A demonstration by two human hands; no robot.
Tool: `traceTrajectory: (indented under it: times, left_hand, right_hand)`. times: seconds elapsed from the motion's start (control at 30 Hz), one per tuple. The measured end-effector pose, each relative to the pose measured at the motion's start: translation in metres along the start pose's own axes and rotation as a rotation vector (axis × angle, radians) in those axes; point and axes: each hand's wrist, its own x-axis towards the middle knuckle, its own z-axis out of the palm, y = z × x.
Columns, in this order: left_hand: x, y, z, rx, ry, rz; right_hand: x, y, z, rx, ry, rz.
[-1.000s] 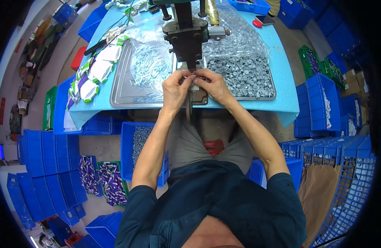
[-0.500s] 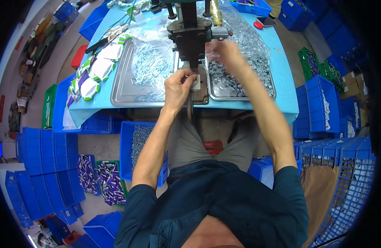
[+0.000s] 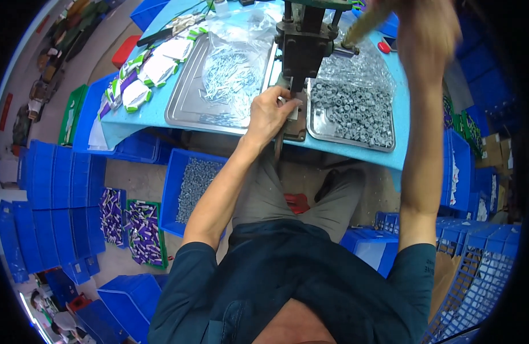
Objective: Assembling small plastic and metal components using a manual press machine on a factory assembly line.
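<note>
My left hand (image 3: 270,114) is closed, with thumb and fingers pinching a small pale piece (image 3: 293,114) on the base of a dark hand press (image 3: 303,49). The fingertips sit right under the press ram and hide part of the piece. My right arm reaches up at the far right. Blurred by motion, my right hand (image 3: 429,34) is closed around the upper end of the brass-coloured press lever (image 3: 367,26), which tilts up to the right.
Left of the press, a metal tray (image 3: 181,103) holds thin pale pins (image 3: 233,77). To its right, another tray (image 3: 350,139) carries grey plastic parts (image 3: 362,112). Packets (image 3: 158,71) lie on the blue tablecloth. Below stands a blue bin (image 3: 171,192) of small metal parts.
My right hand has moved from beside the press up and right to the lever, which now leans right. My left hand still pinches the pale piece. The whole view has shifted.
</note>
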Motion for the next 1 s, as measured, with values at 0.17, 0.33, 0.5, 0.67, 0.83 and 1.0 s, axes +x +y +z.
traceTrajectory:
  times: [0.17, 0.33, 0.5, 0.67, 0.83, 1.0]
  left_hand:
    - [-0.001, 0.01, -0.027, -0.143, -0.074, -0.167]
    - [-0.027, -0.006, -0.123, 0.655, -0.34, -0.143]
    - [-0.021, -0.042, -0.086, 0.69, -0.352, -0.113]
    - [-0.021, -0.056, -0.079, 0.651, -0.284, -0.048]
    - [-0.025, -0.046, -0.092, 0.36, -0.168, -0.185]
    - [-0.03, -0.049, -0.086, -0.141, -0.141, -0.404]
  right_hand:
    - [-0.065, 0.087, -0.017, 0.356, -0.267, 0.89]
    - [-0.23, 0.016, -0.064, -0.398, -1.109, 0.461]
    - [-0.256, 0.015, -0.033, -0.523, -1.096, 0.223]
    - [-0.257, 0.021, -0.025, -0.466, -1.065, 0.314]
    - [-0.261, 0.031, -0.023, -0.439, -1.016, 0.464]
    - [-0.255, 0.036, -0.028, -0.333, -0.918, 0.525]
